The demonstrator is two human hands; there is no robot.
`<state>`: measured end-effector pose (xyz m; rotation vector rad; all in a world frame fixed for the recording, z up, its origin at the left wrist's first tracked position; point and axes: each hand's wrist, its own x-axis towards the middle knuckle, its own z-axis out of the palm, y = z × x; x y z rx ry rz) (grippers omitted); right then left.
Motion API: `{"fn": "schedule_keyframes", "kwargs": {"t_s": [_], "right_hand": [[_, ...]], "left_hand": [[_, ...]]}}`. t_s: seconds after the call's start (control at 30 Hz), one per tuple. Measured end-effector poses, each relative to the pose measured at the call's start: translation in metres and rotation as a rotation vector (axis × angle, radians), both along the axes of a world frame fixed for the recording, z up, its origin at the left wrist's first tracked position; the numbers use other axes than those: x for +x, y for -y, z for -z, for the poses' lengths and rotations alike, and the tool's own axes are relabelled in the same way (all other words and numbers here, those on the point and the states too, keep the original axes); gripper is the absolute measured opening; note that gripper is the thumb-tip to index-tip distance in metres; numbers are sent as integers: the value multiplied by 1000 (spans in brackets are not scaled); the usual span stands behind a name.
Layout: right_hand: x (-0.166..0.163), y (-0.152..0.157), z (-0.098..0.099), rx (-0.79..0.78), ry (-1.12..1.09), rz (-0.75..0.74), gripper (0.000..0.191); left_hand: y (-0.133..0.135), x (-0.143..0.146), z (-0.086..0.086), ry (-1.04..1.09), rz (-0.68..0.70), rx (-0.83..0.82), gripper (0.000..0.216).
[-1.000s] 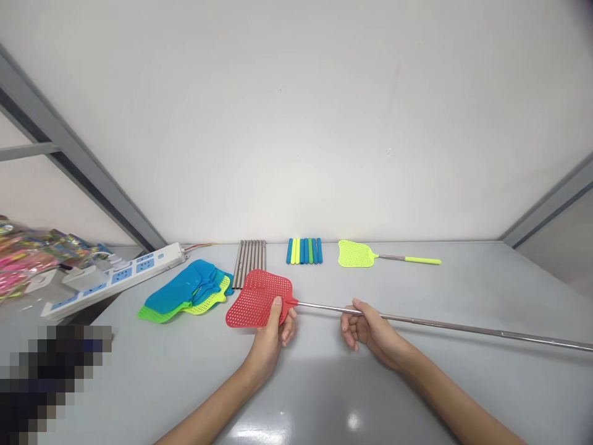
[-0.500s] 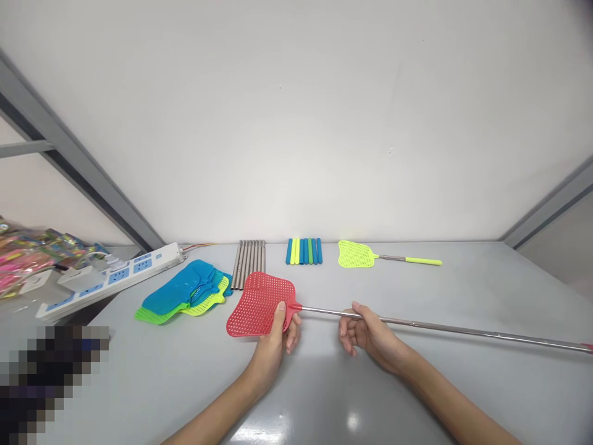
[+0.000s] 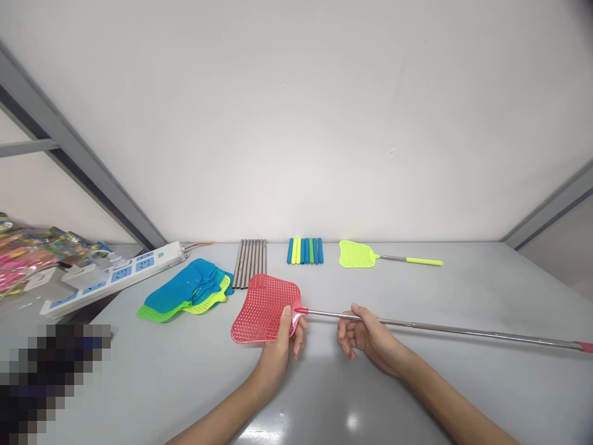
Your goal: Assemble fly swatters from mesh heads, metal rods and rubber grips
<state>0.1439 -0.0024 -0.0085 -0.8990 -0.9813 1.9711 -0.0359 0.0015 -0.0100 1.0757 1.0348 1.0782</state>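
Observation:
A red fly swatter [image 3: 269,309] with a long, drawn-out metal rod is held level above the table, its head to the left. My left hand [image 3: 287,334] grips the base of the head, thumb on top and fingers beneath. Around the rod, my right hand [image 3: 365,334] is closed, its thumb over the metal and its fingers curled below. At the right edge of the picture the rod ends in a red handle, only partly in view. Behind the red head lies a row of metal rods [image 3: 249,262].
Blue, green and yellow swatter heads [image 3: 178,287] lie piled at left, beside a white power strip [image 3: 157,259] with plugs. Several coloured handles [image 3: 304,251] line up near the wall. A yellow-green fly swatter [image 3: 356,254] lies farther right. Plastic-wrapped goods [image 3: 28,259] sit far left.
The red fly swatter has shifted slightly to the left along its rod's line at the handle end, while its head and my left hand moved a little right and down.

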Motion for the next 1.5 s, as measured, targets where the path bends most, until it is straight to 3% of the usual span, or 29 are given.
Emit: {"fn": "schedule_keyframes", "kwargs": {"t_s": [1.5], "right_hand": [[-10,3,0,-19,-18,-38,53]], "left_hand": [[12,10,7,5,50,-11,44]]}}
